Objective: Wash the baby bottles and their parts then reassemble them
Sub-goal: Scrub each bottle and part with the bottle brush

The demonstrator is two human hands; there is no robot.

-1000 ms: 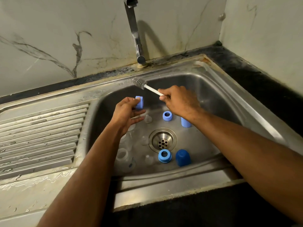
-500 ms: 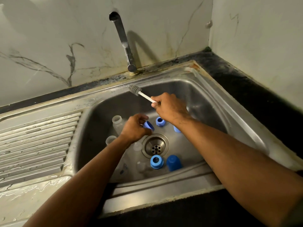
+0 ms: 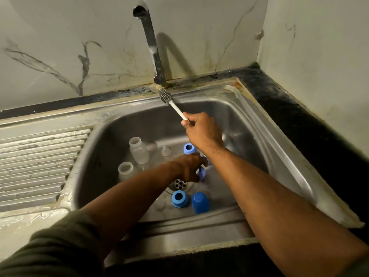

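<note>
Gripping the bottle brush [image 3: 173,103] handle in your right hand [image 3: 201,131], you raise it over the sink [image 3: 249,124]; your left hand [image 3: 191,166], low by the drain [image 3: 179,183], touches a blue ring [image 3: 201,173], grip unclear, with clear bottles [image 3: 138,149] left of it
</note>
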